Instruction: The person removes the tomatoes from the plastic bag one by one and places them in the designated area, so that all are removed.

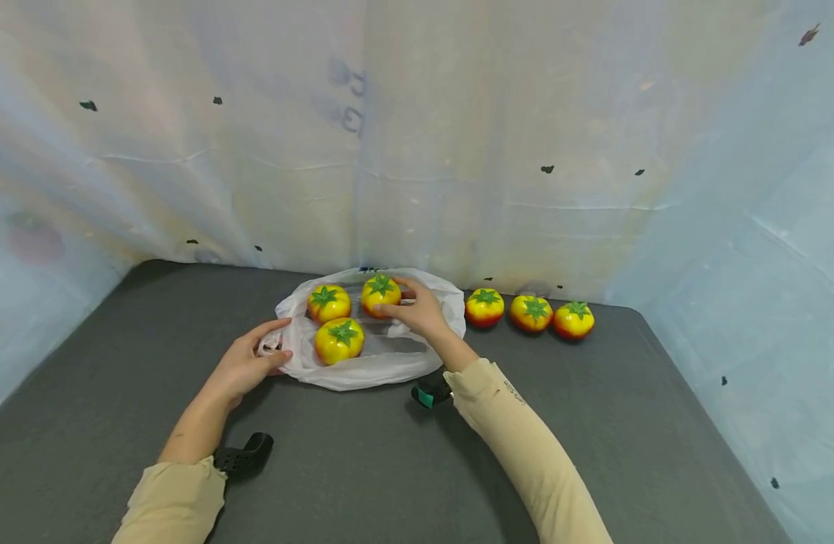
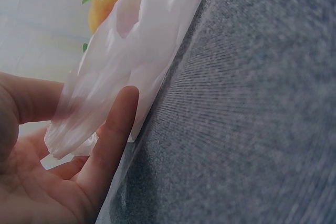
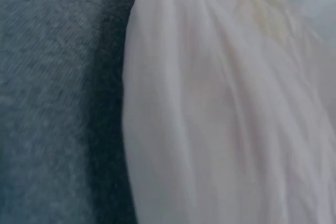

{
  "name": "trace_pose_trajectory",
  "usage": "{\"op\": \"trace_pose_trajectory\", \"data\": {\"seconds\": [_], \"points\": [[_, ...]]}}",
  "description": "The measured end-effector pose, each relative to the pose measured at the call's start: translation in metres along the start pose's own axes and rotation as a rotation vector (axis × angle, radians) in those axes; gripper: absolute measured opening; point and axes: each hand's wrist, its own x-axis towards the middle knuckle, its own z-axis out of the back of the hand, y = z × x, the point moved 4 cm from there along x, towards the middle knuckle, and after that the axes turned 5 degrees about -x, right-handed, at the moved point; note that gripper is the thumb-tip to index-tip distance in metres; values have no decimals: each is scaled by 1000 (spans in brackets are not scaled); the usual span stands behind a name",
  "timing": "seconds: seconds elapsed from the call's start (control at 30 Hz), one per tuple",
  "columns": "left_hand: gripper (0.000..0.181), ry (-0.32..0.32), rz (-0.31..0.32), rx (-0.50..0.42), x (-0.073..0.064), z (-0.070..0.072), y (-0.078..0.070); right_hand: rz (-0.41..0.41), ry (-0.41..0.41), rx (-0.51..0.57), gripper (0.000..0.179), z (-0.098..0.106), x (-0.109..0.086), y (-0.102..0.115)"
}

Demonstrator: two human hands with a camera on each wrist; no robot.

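A white plastic bag (image 1: 403, 366) lies spread with its mouth open on the dark table. Two yellow-red toy tomatoes with green leaf tops sit in its left part, a rear tomato (image 1: 328, 304) and a front tomato (image 1: 339, 341). My right hand (image 1: 420, 311) reaches over the bag and holds a third tomato (image 1: 381, 295) between thumb and fingers. At the bag's left end, my left hand (image 1: 250, 359) grips the gathered plastic. The left wrist view shows fingers on both sides of the thin plastic (image 2: 131, 51). In the right wrist view the bag's side (image 3: 210, 119) hides the right hand.
Three more tomatoes stand in a row right of the bag: a near one (image 1: 484, 308), a middle one (image 1: 530, 313) and an outer one (image 1: 573, 321). A pale sheet wall (image 1: 444, 151) rises behind the grey table (image 1: 362, 468). Black straps hang at both wrists.
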Motion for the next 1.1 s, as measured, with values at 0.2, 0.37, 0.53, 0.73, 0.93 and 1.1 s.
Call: {"op": "trace_pose_trajectory", "data": {"seconds": [0.2,0.37,0.53,0.73,0.93,1.1], "points": [[61,0,-4,9,0,0,0,16,17,8,67,5,-7,-2],[61,2,7,9,0,0,1,35,20,30,67,9,-14,-2],[61,8,8,9,1,-1,1,71,29,46,66,13,-21,-3],[61,8,1,14,1,-2,-1,88,9,47,65,17,-28,-7],[61,4,-12,15,0,-2,0,128,23,50,64,17,-39,-7],[61,2,-15,17,0,-1,1,136,27,41,62,20,-46,-9]]}}
